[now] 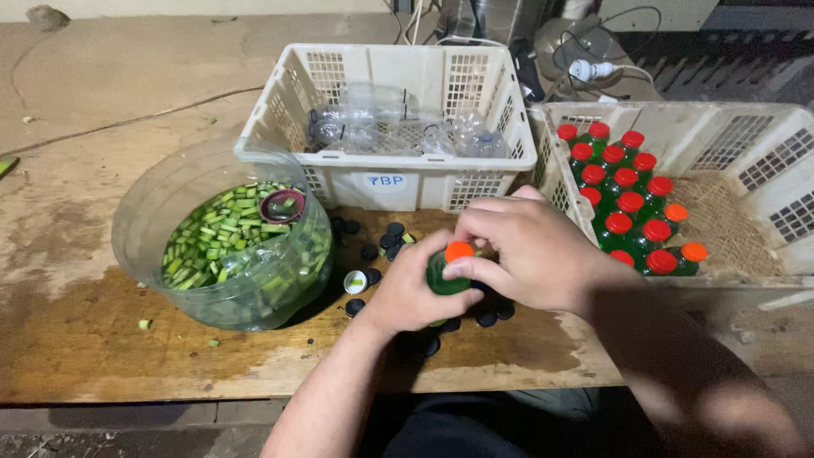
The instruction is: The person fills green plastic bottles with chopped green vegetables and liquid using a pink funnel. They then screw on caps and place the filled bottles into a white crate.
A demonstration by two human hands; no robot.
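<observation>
head view. the left hand point(407, 297) is wrapped closed around the body of a small green bottle point(443, 278), holding it upright just above the near middle of the wooden table point(93, 339). the right hand point(526, 250) comes in from the right; its thumb and fingers point(475, 227) are pinched shut on the orange cap point(459, 251) sitting on the bottle's neck. whether the cap is fully seated cannot be told.

loose dark caps point(381, 246) lie scattered on the table around and under the hands, with one white-lined cap point(355, 282) just to the left of the left hand.

to the left stands a clear round tub point(140, 229) filled with chopped green pieces in liquid; a small dark-rimmed funnel or cup point(282, 205) rests on top of them. a few green scraps lie on the table near it.

at the far middle, a white slotted crate point(386, 182) holds empty clear bottles point(390, 127).

at the right, a second pale crate point(746, 153) holds rows of filled green bottles with red and orange caps point(627, 199), packed into its left part; the rest of its floor is bare mesh.

progress, as judged: a good batch is capped and crated, one bottle is in hand, and many empty bottles and much tub content remain.
</observation>
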